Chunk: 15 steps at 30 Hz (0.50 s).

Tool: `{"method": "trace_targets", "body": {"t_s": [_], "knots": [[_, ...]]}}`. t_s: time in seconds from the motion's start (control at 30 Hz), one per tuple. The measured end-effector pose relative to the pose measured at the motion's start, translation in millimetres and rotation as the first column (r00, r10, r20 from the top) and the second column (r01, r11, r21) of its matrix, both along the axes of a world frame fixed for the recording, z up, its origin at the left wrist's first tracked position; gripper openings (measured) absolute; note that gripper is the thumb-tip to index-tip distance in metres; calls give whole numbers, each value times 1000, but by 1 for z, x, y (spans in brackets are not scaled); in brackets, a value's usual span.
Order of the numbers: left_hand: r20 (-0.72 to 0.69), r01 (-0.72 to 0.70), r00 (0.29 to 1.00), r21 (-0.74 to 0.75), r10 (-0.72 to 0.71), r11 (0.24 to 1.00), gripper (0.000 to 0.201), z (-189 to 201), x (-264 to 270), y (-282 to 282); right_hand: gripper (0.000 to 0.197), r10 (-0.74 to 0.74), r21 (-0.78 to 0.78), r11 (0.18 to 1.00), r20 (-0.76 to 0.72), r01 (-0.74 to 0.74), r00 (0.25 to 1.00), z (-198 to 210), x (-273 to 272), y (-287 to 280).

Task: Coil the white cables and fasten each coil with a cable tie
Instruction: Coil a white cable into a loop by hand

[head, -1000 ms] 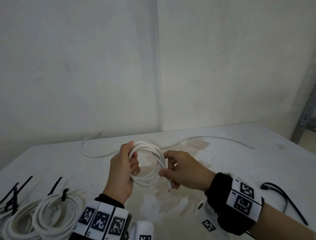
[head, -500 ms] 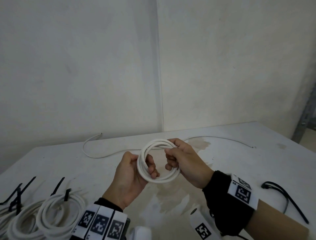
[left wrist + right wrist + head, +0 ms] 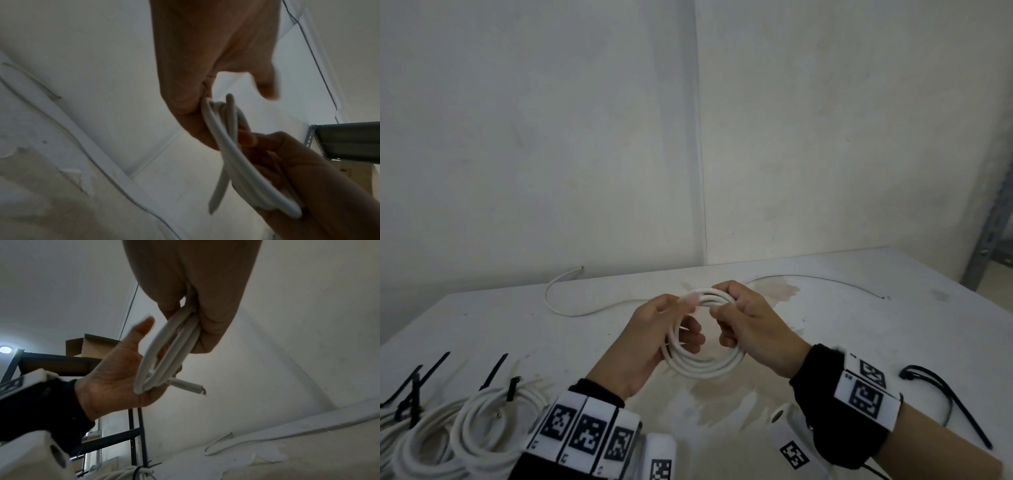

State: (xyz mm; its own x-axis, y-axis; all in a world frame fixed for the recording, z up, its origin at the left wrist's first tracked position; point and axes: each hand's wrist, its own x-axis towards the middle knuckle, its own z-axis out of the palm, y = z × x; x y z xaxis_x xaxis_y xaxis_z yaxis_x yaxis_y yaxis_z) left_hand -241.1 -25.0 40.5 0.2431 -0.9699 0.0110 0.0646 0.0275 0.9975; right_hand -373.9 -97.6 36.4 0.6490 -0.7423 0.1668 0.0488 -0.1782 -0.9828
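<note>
I hold a coil of white cable [image 3: 705,368] above the stained white table [image 3: 859,325], between both hands. My left hand [image 3: 685,322] has its fingers curled through the ring from the left, thumb near the top. My right hand [image 3: 726,318] grips the top right of the coil, pinching the turns together. In the right wrist view the turns [image 3: 170,350] lie side by side across the left hand's fingers [image 3: 176,371], and the cable's cut end [image 3: 185,384] sticks out. In the left wrist view the coil [image 3: 230,146] runs from my left fingers into the right hand [image 3: 308,178].
Several finished coils [image 3: 482,428] fastened with black ties lie at the front left, with loose black cable ties [image 3: 494,371] beside them. One black tie [image 3: 945,404] lies at the right. A loose white cable [image 3: 571,310] and a thin dark wire [image 3: 825,279] lie at the back. A metal shelf [image 3: 993,222] stands at the right.
My right hand left the cable's loose end and moved up to grip the coil's top right. The left hand turned, and its thumb rose toward the top of the coil.
</note>
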Motion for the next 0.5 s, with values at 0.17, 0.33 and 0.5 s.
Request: {"method": "trace_targets", "body": {"t_s": [0.17,0.33,0.5], "knots": [[-256,98,961,-49,-108,994,35,-3,-5,4,20,2,93,996,53,-7,999,8,-6,-7],[-323,83,941,-79,-104,993,31,-4,-14,3,19,11,153,988,85,-24,996,4,-9,-8],[-77,-14,997,-55,10,998,28,-1,-16,-2,16,26,169,985,84,-40,996,1,-10,-8]]}}
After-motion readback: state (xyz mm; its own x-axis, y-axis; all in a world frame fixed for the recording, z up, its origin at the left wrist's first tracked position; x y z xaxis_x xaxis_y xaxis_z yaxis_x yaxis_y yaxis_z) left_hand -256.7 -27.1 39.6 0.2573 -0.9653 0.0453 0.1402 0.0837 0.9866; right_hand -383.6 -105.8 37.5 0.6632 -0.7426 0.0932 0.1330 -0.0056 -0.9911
